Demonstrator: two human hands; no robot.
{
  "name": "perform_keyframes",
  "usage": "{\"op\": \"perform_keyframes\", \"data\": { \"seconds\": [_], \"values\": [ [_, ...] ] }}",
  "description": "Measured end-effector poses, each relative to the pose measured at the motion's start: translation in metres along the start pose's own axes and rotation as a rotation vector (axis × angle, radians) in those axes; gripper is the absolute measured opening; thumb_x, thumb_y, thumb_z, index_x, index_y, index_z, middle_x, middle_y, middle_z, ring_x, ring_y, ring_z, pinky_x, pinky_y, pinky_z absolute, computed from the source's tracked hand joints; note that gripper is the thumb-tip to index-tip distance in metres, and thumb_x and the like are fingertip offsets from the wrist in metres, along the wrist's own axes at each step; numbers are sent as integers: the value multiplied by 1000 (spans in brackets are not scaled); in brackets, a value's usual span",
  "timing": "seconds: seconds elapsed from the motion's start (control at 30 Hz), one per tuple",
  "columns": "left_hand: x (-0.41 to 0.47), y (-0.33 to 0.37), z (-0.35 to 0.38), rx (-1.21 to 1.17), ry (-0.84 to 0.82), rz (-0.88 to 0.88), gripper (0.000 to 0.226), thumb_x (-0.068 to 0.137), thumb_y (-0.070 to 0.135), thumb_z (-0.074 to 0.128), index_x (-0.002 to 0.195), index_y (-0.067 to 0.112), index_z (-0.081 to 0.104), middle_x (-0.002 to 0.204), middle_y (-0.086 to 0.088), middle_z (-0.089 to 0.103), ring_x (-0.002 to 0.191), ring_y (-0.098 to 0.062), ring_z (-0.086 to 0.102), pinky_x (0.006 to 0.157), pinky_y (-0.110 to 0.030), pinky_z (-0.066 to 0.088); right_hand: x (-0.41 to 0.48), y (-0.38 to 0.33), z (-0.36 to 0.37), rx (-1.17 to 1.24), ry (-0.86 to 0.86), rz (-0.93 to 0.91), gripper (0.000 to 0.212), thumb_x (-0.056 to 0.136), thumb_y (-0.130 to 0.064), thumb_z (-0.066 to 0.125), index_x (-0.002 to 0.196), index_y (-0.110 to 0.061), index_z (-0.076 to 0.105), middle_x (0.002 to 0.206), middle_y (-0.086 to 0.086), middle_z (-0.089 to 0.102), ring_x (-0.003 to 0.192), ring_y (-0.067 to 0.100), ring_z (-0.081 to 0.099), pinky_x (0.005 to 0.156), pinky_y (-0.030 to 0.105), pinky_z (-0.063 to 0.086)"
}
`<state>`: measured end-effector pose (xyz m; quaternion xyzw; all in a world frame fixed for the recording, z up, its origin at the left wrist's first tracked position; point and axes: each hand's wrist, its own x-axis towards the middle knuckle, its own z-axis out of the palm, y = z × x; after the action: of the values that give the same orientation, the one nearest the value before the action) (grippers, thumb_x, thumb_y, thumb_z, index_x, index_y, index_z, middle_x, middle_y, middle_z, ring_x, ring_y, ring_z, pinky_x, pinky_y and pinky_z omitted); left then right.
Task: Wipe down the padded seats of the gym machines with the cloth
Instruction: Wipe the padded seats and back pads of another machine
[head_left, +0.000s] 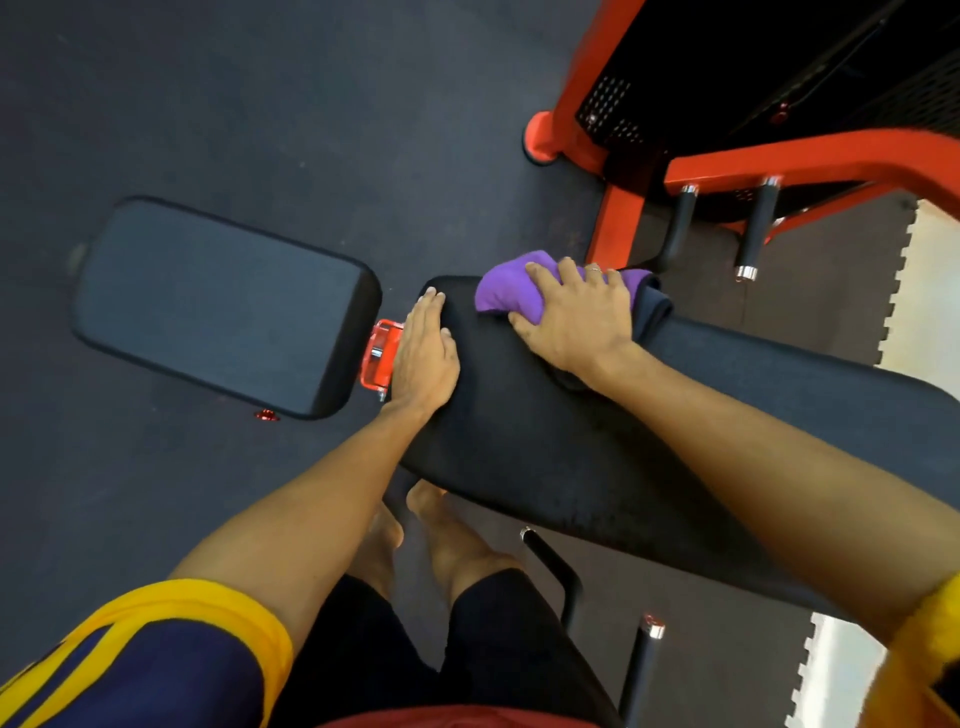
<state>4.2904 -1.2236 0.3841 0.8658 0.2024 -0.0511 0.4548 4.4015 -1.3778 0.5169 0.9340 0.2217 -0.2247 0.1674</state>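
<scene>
A long black padded bench pad (561, 447) runs from the centre to the right edge. My right hand (576, 312) presses a bunched purple cloth (506, 291) onto the pad's far end, fingers spread over the cloth and thumb tucked at its near side. My left hand (423, 358) lies flat on the pad's left edge, fingers straight. A separate black seat pad (218, 301) sits to the left, joined by an orange bracket (376, 358).
An orange machine frame (623, 218) with black handles (756, 228) stands behind the bench. A black handle bar (558, 566) sticks out below the pad. Dark rubber flooring (260, 104) surrounds everything; my bare feet (415, 525) stand beside the bench.
</scene>
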Motion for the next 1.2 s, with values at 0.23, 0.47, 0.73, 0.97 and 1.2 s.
{"op": "perform_keyframes", "data": {
  "seconds": [0.23,0.47,0.73,0.97,1.2],
  "values": [
    [17,19,12,11,-15,30,59,104,21,36,160,10,23,168,-3,19,156,-14,10,127,-31,5,0,7,-4,-65,-6,-20,74,96,-67,38,156,-25,33,141,14,52,116,41,56,93,46,42],
    [18,19,15,21,-8,-1,64,101,23,34,160,7,17,168,-5,15,156,-13,8,126,-27,0,51,-19,-5,63,-89,-160,63,100,-62,39,149,-24,42,139,11,56,119,38,60,86,40,40],
    [20,16,17,23,0,43,61,100,23,33,160,15,24,168,2,19,156,-10,8,127,-32,3,-16,40,-4,-98,34,-71,68,95,-66,41,151,-26,39,134,11,56,103,38,63,79,42,41],
    [20,13,17,6,-7,61,60,102,24,33,160,14,24,168,-1,20,156,-11,8,127,-33,3,9,-18,11,-137,3,-85,67,104,-58,28,162,-27,18,163,15,30,138,49,39,111,57,30],
    [10,15,16,14,-31,44,57,108,23,32,162,15,15,170,-1,9,156,-13,2,127,-33,-2,-78,30,23,-144,56,-295,68,93,-54,37,156,-30,41,165,7,32,149,46,29,123,59,18]
  ]
}}
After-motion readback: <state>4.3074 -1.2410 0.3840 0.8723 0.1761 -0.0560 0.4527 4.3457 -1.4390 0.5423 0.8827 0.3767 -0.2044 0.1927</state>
